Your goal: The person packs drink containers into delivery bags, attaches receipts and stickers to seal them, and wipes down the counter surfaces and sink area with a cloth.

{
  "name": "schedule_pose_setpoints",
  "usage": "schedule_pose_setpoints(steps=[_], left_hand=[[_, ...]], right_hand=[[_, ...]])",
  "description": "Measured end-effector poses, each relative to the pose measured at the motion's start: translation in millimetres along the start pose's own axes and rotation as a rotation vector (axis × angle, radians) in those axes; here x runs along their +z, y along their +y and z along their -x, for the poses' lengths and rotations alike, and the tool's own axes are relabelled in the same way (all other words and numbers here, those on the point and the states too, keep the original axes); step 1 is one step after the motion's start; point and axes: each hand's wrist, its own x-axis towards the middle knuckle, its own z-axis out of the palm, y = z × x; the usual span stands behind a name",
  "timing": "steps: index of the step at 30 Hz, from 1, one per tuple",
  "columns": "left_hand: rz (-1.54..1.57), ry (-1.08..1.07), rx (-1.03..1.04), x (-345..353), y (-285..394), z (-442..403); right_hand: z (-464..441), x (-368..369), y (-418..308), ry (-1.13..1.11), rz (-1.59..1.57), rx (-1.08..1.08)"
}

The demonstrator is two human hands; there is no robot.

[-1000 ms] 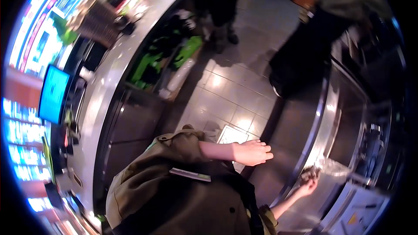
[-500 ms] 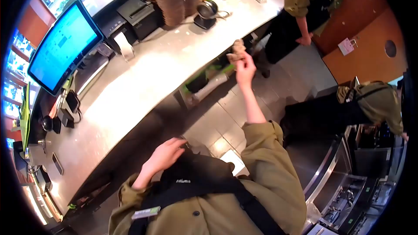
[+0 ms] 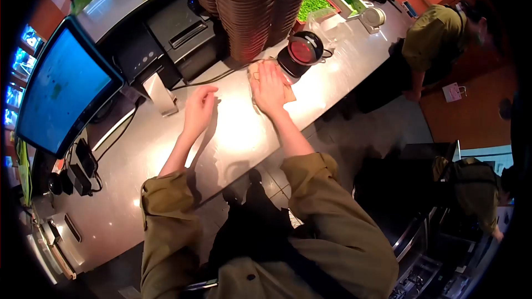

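Observation:
My right hand [image 3: 269, 89] lies flat on the metal counter, fingers stretched out and close together. Under it is a flat tan piece [image 3: 290, 95], perhaps paper or cloth, mostly covered by the palm. Just beyond the fingertips stands a round black scanner [image 3: 302, 52] glowing red. My left hand [image 3: 198, 109] is over the counter with nothing in it, fingers loosely bent and apart from the tan piece. Nearest to it are a white paper strip [image 3: 160, 95] and a black cable.
Tall stacks of brown bowls [image 3: 244, 16] rise behind the scanner. Black printers [image 3: 177, 30] and a tilted monitor [image 3: 64, 86] stand at the left. Green food [image 3: 313, 7] fills a tray at the back. Two co-workers [image 3: 435, 36] are at the right.
My right hand has come from over the floor to the counter, laying down the crumpled tan piece it pinched. My left hand has moved from my waist to over the counter. The scanner now glows red.

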Motion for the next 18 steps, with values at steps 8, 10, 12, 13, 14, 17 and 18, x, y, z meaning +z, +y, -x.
schedule_pose_setpoints(steps=[8, 10, 12, 13, 14, 17, 18], left_hand=[[0.357, 0.223, -0.565, -40, 10, 91], [0.367, 0.273, -0.655, -52, 7, 118], [0.379, 0.285, -0.641, -56, 24, 116], [0.400, 0.301, -0.599, -57, 31, 111], [0.423, 0.317, -0.558, -57, 36, 103], [0.511, 0.362, -0.459, -65, 54, 89], [0.542, 0.376, -0.429, -70, 58, 88]], right_hand=[[48, -70, -66, -0.473, -0.305, -0.424], [56, -89, -113, -1.148, -0.233, -0.197], [113, -52, -122, -0.223, -0.176, -0.627], [117, -50, -137, -0.180, -0.362, -0.584], [121, -49, -145, -0.140, -0.546, -0.540], [117, -70, -137, -0.871, -1.420, 0.594], [111, -74, -117, -0.775, -1.454, 0.617]])
